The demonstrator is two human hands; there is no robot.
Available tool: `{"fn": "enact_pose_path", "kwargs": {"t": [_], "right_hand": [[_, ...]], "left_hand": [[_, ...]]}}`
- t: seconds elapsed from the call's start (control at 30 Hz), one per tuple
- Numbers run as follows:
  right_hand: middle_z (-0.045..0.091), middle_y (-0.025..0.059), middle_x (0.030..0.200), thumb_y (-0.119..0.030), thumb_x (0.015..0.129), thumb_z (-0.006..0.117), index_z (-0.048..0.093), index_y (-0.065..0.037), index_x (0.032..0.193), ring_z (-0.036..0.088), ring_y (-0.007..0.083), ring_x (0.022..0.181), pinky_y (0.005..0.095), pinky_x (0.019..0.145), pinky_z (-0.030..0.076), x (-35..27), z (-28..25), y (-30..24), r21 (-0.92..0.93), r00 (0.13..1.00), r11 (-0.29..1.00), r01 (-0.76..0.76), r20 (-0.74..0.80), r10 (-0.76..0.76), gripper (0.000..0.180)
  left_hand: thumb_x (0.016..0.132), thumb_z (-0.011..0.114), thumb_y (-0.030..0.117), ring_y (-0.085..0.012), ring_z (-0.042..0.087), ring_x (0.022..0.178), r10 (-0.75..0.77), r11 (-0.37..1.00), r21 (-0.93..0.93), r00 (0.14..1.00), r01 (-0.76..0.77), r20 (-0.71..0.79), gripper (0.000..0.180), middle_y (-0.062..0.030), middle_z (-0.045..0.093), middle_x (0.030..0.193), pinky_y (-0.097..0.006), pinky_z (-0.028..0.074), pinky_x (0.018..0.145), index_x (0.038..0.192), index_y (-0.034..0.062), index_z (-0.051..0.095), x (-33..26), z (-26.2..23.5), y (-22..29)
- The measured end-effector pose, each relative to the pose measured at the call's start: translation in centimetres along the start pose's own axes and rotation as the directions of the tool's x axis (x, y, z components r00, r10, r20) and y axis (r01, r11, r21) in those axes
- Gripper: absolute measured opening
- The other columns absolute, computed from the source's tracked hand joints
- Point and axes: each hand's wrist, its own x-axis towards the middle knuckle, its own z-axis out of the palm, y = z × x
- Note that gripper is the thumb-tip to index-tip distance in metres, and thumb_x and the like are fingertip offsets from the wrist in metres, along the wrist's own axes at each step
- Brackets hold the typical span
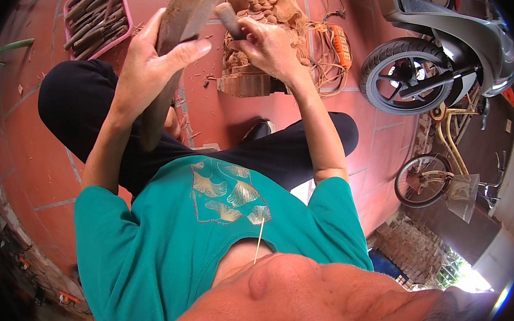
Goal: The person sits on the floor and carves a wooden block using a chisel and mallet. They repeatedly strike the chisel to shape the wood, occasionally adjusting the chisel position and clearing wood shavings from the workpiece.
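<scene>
My left hand [156, 69] is wrapped round a thick, club-shaped wooden mallet [188, 18], whose narrower end hangs down over my lap. Close by on the right, my right hand [272, 47] grips a chisel [229, 21] by its handle, with the rounded butt sticking out toward the mallet. The chisel's blade is hidden behind my fingers. Beyond that hand, a reddish-brown wood carving [248, 84] with rounded, knobbly relief rests on the floor. A small gap shows between the mallet and the chisel's butt.
At the far left, a pink basket [131, 22] holds several wooden-handled tools [95, 28]. An orange power strip [341, 45] and tangled cords [325, 73] lie right of the carving. A motorbike [407, 76] and a bicycle [424, 180] stand farther right. Wood chips dot the red tiles [26, 142].
</scene>
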Motion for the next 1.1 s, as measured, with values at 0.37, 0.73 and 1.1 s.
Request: {"fn": "enact_pose_path", "kwargs": {"t": [0.37,0.73,1.1], "right_hand": [[0.07,0.0194,0.09,-0.018,0.083,0.076,0.064,-0.004,0.106,0.069,0.0391,0.087,0.0473,0.076,0.053,0.6,1.1,-0.3,-0.011,0.996,0.999,0.037,0.087,-0.036,0.03],[0.071,0.0139,0.083,-0.02,0.087,0.077,0.065,-0.006,0.108,0.071,0.0279,0.074,0.0378,0.066,0.055,0.7,0.9,0.4,-0.01,0.999,1.0,0.029,0.036,-0.028,0.028],[0.075,0.0106,0.085,-0.016,0.088,0.078,0.066,-0.003,0.108,0.073,0.0204,0.073,0.0343,0.064,0.056,1.2,-1.9,0.3,0.13,0.982,0.985,-0.11,-0.137,0.128,0.027]], "left_hand": [[0.094,0.075,0.028,-0.0111,0.058,0.088,-0.135,0.99,-0.022,0.986,0.138,0.102,0.041,-0.0025,0.062,0.094,-0.028,0.049,0.083,0.121,0.0006,0.061,-0.1,-0.2,-3.1],[0.093,0.075,0.03,-0.0122,0.058,0.098,-0.204,0.978,0.006,0.964,0.206,0.171,0.051,-0.0075,0.063,0.105,-0.03,0.048,0.089,0.128,-0.0028,0.058,-0.1,-0.7,-3.1],[0.093,0.074,0.035,-0.0117,0.058,0.092,-0.091,0.995,-0.034,0.996,0.092,0.026,0.049,-0.0045,0.062,0.099,-0.028,0.048,0.083,0.123,-0.0012,0.059,0.1,-0.2,-2.5]]}}
